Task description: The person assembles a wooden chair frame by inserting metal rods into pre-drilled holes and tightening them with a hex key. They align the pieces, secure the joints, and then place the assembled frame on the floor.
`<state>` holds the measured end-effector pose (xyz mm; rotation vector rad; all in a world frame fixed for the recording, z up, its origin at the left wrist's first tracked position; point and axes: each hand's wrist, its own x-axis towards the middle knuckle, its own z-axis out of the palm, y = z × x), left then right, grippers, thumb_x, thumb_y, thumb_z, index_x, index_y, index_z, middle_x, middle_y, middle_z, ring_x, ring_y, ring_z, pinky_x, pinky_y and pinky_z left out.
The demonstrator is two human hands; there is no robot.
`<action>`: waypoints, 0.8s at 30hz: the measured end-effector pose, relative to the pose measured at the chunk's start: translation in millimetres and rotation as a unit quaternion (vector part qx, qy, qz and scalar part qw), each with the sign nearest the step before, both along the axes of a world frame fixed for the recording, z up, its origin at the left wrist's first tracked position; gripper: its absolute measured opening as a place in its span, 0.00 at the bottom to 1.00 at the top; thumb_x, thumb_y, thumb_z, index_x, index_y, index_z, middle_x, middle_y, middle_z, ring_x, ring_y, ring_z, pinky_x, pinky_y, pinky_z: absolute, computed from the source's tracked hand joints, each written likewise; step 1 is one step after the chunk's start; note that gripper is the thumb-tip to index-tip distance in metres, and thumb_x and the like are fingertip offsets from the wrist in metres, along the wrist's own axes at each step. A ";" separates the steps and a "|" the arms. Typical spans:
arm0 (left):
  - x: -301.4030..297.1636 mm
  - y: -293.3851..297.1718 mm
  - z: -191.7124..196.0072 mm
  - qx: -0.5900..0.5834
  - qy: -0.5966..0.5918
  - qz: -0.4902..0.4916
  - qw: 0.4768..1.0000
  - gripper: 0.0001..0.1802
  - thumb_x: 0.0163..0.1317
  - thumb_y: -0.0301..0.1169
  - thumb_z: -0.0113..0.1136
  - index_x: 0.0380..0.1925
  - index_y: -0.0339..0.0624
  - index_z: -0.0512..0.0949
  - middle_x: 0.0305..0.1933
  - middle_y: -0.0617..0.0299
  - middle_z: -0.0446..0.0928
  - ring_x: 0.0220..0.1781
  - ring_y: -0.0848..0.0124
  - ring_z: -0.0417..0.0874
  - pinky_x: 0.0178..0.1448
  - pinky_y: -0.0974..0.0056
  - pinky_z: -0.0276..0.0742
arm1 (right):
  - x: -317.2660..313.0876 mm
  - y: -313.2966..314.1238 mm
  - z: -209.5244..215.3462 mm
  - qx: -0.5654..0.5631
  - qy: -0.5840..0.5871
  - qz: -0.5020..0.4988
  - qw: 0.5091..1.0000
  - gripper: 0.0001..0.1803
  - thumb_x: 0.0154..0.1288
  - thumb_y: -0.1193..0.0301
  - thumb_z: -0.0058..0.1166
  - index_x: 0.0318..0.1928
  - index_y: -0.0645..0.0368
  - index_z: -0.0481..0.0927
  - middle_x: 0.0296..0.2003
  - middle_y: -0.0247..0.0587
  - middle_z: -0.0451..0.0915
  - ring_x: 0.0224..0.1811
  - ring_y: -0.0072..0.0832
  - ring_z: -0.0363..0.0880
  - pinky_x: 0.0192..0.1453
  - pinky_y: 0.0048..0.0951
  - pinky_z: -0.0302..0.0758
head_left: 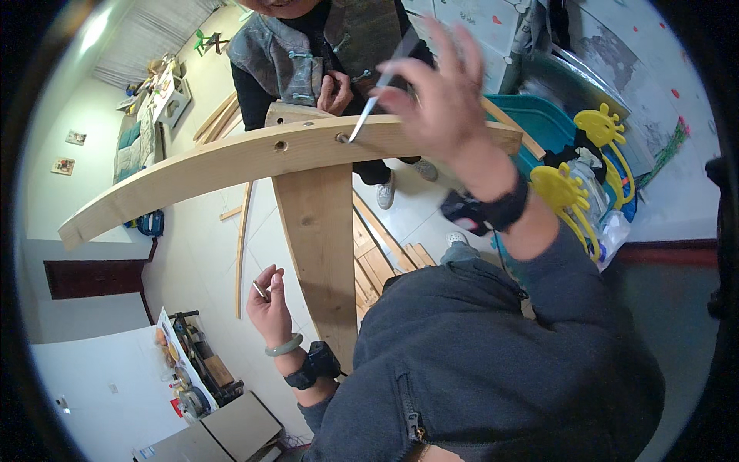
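Metal tool (366, 115) at twelve o'clock, tip at hole (342, 138) in wooden beam (208, 159); likely stiff, light, slick: grip upper end. Right hand (440, 108), one o'clock, blurred: cannot tell if fingers clamp. Left hand (271, 314), eight o'clock, pinches metal piece (260, 289).

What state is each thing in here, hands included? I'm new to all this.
Left hand: closed around a small metal piece.
Right hand: raised, blurred; grip unclear.
Metal tool: slanted, tip at a hole.
Curved wooden beam: bare, with holes in its side.
Wide board: bare wood, meeting the beam's lower edge.
Other person's hand: fingers curled.
Teal tub: open-topped.
Light: lit.
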<state>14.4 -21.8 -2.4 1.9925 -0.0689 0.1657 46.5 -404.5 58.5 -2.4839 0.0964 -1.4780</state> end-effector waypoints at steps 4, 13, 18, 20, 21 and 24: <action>4.1 -4.2 5.7 0.003 -0.003 -0.027 1.000 0.14 0.68 0.30 0.58 0.48 0.31 0.78 0.45 0.54 0.82 0.49 0.69 0.82 0.56 0.68 0.74 | 24.1 73.9 24.7 -0.021 -0.034 0.092 0.995 0.17 0.56 0.50 0.61 0.37 0.47 0.87 0.66 0.44 0.63 0.70 0.47 0.49 0.70 0.52 0.47; -1.4 9.3 -3.7 0.000 0.012 0.000 1.000 0.12 0.66 0.28 0.59 0.46 0.31 0.79 0.42 0.55 0.82 0.46 0.69 0.83 0.50 0.68 0.77 | -53.1 79.3 -35.1 0.020 0.117 0.266 0.956 0.18 0.54 0.46 0.60 0.26 0.45 0.85 0.73 0.42 0.54 0.75 0.47 0.41 0.73 0.50 0.39; -9.3 17.6 -9.9 0.000 0.000 0.033 0.999 0.12 0.67 0.29 0.59 0.45 0.31 0.79 0.41 0.55 0.82 0.47 0.69 0.83 0.51 0.68 0.78 | -60.6 4.2 -39.8 0.009 0.109 0.001 0.994 0.24 0.54 0.42 0.58 0.27 0.50 0.86 0.71 0.52 0.56 0.71 0.50 0.49 0.71 0.53 0.44; -11.8 18.6 -10.9 -0.007 -0.002 0.040 0.999 0.13 0.67 0.29 0.59 0.46 0.31 0.79 0.42 0.55 0.82 0.47 0.69 0.83 0.51 0.67 0.78 | -40.8 -12.2 -30.5 -0.003 0.067 -0.036 0.997 0.24 0.54 0.43 0.58 0.30 0.50 0.87 0.69 0.54 0.57 0.71 0.50 0.48 0.70 0.53 0.45; -13.0 19.0 -10.8 -0.003 0.005 0.039 0.999 0.13 0.67 0.29 0.59 0.46 0.31 0.79 0.42 0.55 0.82 0.47 0.69 0.83 0.51 0.67 0.78 | -31.0 -16.3 -22.7 -0.008 0.049 -0.054 0.997 0.24 0.54 0.43 0.59 0.31 0.51 0.87 0.69 0.55 0.58 0.71 0.50 0.48 0.70 0.53 0.45; -14.3 18.8 -8.2 0.009 0.011 0.029 0.999 0.12 0.67 0.29 0.59 0.46 0.32 0.79 0.43 0.54 0.82 0.47 0.69 0.83 0.51 0.67 0.78 | 10.3 -1.0 6.4 -0.065 0.036 -0.060 0.995 0.28 0.64 0.39 0.47 0.42 0.47 0.86 0.66 0.52 0.64 0.71 0.53 0.49 0.71 0.53 0.44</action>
